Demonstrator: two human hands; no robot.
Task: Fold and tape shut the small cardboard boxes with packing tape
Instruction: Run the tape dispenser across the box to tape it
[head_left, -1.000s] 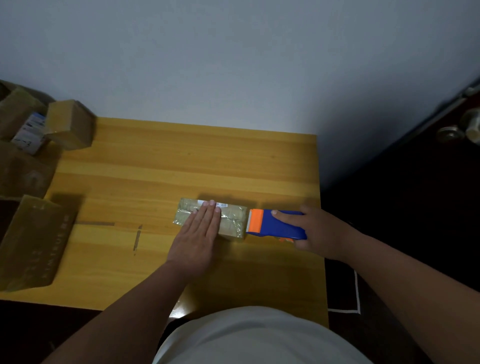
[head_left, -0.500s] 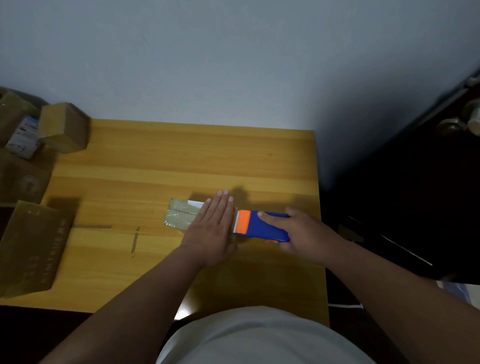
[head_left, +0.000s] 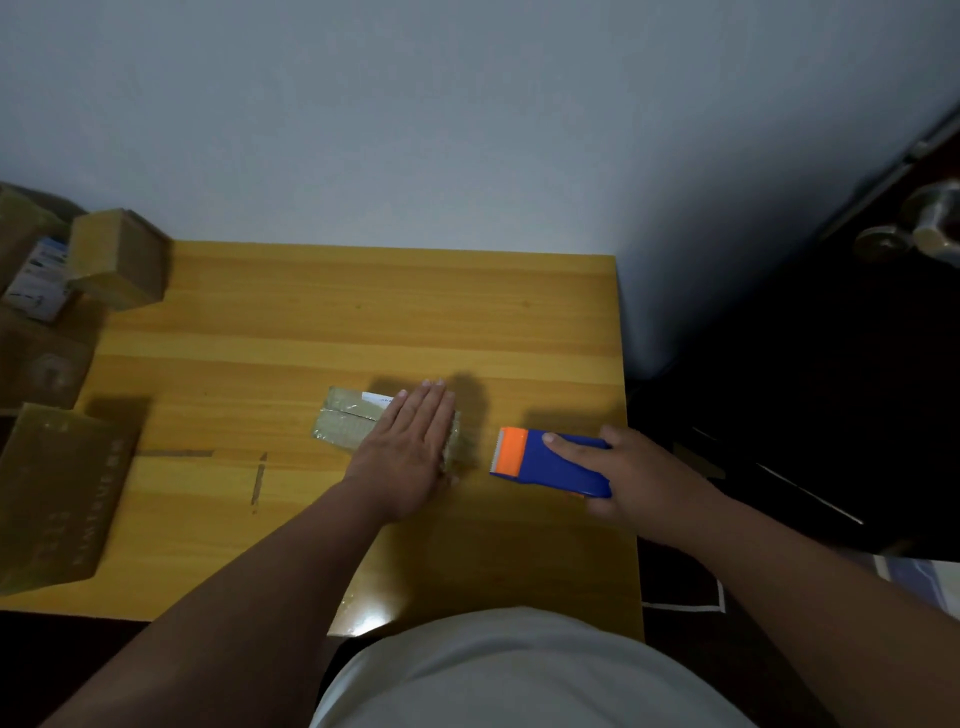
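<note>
1. Since the frame half a second earlier, the tape dispenser (head_left: 550, 461) had pulled away to the right. It was butted against the small box (head_left: 363, 423) before, and now bare wood showed between them, so I'd guess the strip had just been cut.
2. The box sat flat at the centre of the table (head_left: 363, 312), already glossy with tape, a seam line showing along its top.
3. The left hand (head_left: 410, 447) lay flat on the box's right half, fingers straight and together, pressing down and not gripping anything.
4. The right hand (head_left: 639, 478) was wrapped round the dispenser's blue body, one finger stretched along the top toward the orange end.
5. To do this bit well, I'd sweep that flat palm out over the right edge so the tape tail sticks down without bubbles, holding the box steady.
6. More boxes (head_left: 117, 257) were piled along the left edge of the frame.
</note>
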